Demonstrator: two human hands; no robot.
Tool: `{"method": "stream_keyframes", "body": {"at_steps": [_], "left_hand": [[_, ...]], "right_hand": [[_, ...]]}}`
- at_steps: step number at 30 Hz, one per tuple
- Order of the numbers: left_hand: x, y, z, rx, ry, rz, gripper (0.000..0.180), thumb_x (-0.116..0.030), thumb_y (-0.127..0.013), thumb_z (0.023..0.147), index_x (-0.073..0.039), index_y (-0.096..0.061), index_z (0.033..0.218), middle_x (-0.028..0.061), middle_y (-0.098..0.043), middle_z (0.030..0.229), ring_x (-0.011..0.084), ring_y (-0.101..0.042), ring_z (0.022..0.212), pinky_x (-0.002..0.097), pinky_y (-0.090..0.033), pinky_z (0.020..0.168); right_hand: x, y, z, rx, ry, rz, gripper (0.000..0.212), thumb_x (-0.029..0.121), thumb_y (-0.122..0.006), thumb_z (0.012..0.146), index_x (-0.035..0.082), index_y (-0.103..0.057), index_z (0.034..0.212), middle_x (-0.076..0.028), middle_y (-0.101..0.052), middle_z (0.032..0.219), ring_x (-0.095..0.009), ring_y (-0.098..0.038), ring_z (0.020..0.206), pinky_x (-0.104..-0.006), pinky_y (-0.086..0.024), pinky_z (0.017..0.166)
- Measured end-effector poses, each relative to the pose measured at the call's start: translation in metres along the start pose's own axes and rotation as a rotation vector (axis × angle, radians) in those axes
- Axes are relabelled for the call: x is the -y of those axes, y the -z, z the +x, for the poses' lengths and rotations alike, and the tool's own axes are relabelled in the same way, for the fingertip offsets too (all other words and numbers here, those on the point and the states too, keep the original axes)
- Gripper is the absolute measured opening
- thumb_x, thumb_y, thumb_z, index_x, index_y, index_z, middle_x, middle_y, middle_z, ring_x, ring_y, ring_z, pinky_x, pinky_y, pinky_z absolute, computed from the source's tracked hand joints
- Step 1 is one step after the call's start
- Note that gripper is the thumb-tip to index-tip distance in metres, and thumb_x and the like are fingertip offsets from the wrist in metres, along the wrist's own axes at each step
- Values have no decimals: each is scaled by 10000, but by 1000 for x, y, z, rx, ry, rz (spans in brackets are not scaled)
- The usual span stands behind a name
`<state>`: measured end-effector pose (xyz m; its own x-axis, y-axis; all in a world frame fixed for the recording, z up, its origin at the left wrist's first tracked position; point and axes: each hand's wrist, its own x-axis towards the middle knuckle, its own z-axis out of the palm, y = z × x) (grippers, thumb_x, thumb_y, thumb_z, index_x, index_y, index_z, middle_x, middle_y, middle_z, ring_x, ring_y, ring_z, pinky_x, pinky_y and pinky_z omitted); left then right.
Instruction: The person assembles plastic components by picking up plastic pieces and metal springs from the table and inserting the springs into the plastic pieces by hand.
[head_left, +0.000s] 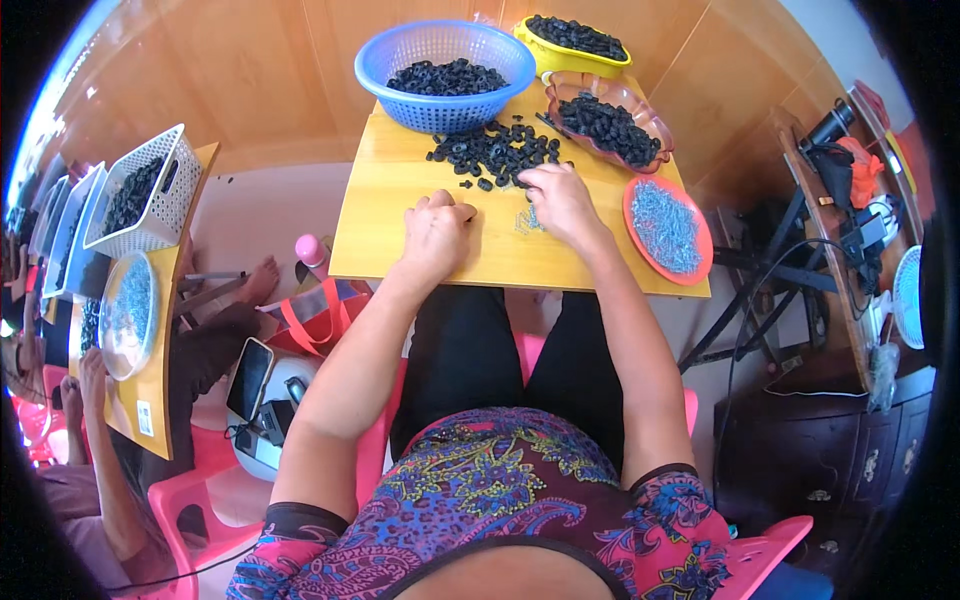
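Observation:
My left hand (438, 232) rests on the yellow wooden table (385, 215) with its fingers curled in; whatever they hold is hidden. To its right, my right hand (563, 203) reaches the near edge of a loose pile of small black parts (490, 150). Its fingertips are drawn together at a small black part (521, 181). Beneath that hand lies a little heap of thin silvery metal pieces (528, 219), partly covered by it. An orange-red plate (703, 259) full of similar metal pieces stands at the table's right edge.
Behind the pile stand a blue basket (445, 109), a yellow basket (580, 66) and a translucent reddish bowl (654, 124), all holding black parts. At left, another person's hand (92, 372) works at a second table (160, 400) with a white basket (150, 224).

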<state>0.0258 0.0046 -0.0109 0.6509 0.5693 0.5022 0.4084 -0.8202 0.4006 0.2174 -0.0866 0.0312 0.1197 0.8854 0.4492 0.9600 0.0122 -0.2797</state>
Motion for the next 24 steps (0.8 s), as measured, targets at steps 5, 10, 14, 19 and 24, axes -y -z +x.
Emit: {"method": "stream_keyframes", "body": {"at_steps": [5, 10, 14, 19, 24], "left_hand": [[2, 5, 3, -29, 84, 22, 137, -99, -637, 708, -98, -712, 823, 121, -634, 841, 322, -605, 798, 414, -490, 719], [2, 7, 4, 1, 67, 4, 151, -82, -632, 704, -89, -701, 838, 123, -635, 828, 324, -608, 782, 409, -488, 715], [4, 3, 4, -56, 53, -25, 188, -50, -630, 692, -61, -688, 870, 130, -637, 815, 313, -617, 771, 395, -490, 704], [11, 1, 4, -11, 101, -156, 234, -28, -601, 705, -47, -677, 925, 131, -638, 850, 301, -621, 818, 401, -477, 717], [12, 5, 8, 5, 242, -343, 257, -41, -615, 731, -58, -673, 980, 144, -642, 902, 287, -624, 814, 392, -480, 693]], "right_hand": [[10, -22, 31, 198, -36, -241, 236, 39, -584, 762, 108, -678, 967, -78, -623, 981, -288, -531, 927, -380, -443, 832], [16, -28, 21, 134, 91, -261, 211, 83, -634, 736, 135, -686, 933, -52, -613, 881, -261, -530, 904, -397, -439, 796], [24, -28, 8, 134, 120, -91, 84, 71, -628, 747, 93, -651, 825, -81, -589, 899, -270, -505, 960, -397, -422, 822], [28, -22, 10, 41, 99, 21, 183, 67, -708, 679, 41, -612, 833, -109, -579, 865, -312, -514, 891, -397, -427, 812], [28, -3, 9, -136, 74, 185, 217, 29, -683, 716, 6, -605, 917, -135, -577, 878, -302, -561, 867, -368, -462, 779]]}}
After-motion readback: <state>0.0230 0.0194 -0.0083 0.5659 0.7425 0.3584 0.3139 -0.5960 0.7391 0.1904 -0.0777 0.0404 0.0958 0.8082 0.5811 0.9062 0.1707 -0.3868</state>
